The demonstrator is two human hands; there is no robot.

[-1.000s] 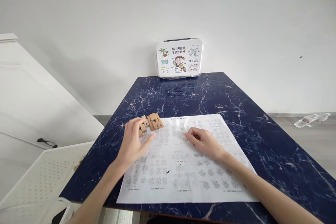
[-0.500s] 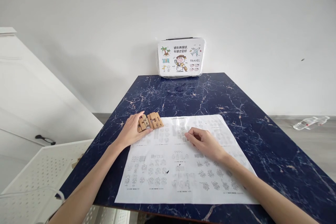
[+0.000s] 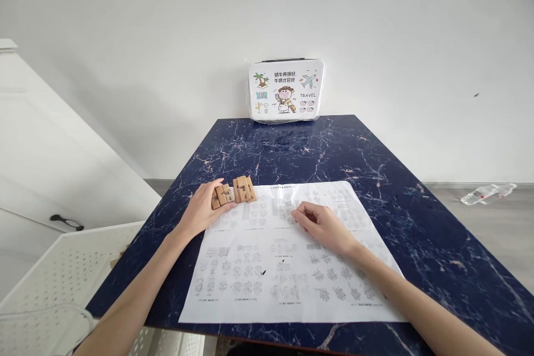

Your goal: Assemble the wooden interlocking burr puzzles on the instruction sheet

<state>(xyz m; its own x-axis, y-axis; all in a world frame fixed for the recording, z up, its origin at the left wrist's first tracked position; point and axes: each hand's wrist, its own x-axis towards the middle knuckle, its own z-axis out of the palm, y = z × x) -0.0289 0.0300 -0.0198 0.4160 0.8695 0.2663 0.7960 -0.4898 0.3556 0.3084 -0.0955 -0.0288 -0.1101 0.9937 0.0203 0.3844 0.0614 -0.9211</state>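
Near the top left corner of a printed sheet, my left hand (image 3: 202,208) is curled around several notched wooden puzzle pieces (image 3: 226,193), its thumb along their near side. Just right of these, across a narrow gap, stands another cluster of notched wooden pieces (image 3: 244,189) with dark handwritten marks. My right hand (image 3: 322,226) rests on the paper sheet (image 3: 267,311), fingers curled in and thumb against the forefinger; nothing shows in it. Rows of small puzzle diagrams cover the sheet, partly hidden under my right hand and forearm.
A white cartoon-printed case (image 3: 286,90) in clear wrap stands at the back of the dark blue marbled table (image 3: 283,158), near the wall. A perforated white surface (image 3: 54,267) adjoins on the left. Plastic bottles (image 3: 487,193) lie on the floor at right.
My left hand has shifted slightly left with its pieces, and the gap to the other wooden cluster has widened. My right hand has stayed in place on the sheet.
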